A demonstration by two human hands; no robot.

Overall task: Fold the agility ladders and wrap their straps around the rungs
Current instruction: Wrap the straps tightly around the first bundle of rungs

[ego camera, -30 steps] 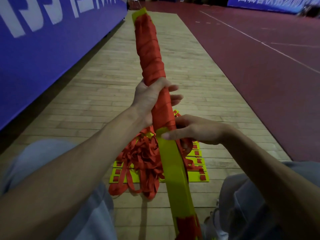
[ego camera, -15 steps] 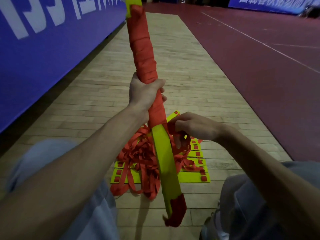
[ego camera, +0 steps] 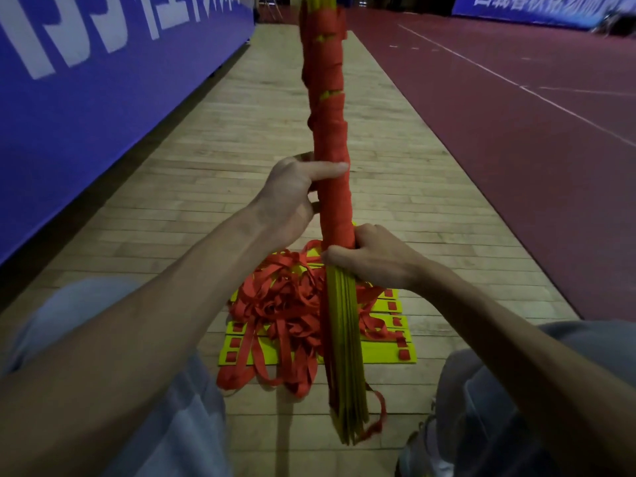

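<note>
A bundle of yellow ladder rungs (ego camera: 344, 356) stands nearly upright in front of me, its upper two thirds wound in red strap (ego camera: 327, 98). My left hand (ego camera: 292, 197) holds the wrapped part from the left, thumb laid across the front. My right hand (ego camera: 371, 256) grips the bundle just below the wrap's lower edge, where bare yellow rungs begin. A loose red strap end (ego camera: 378, 407) dangles by the bundle's bottom. A second ladder (ego camera: 385, 352) lies flat on the floor behind, with a tangle of red straps (ego camera: 282, 315) piled on it.
I am low over a wooden floor strip (ego camera: 241, 149), with my knees in grey trousers (ego camera: 192, 407) at both sides. A blue banner wall (ego camera: 103, 98) runs along the left. Dark red court flooring (ego camera: 499, 132) with white lines lies to the right.
The bundle has turned edge-on and stands more upright. My right hand moved from the straps onto the bundle below the wrap. My left hand shifted lower on the wrapped part.
</note>
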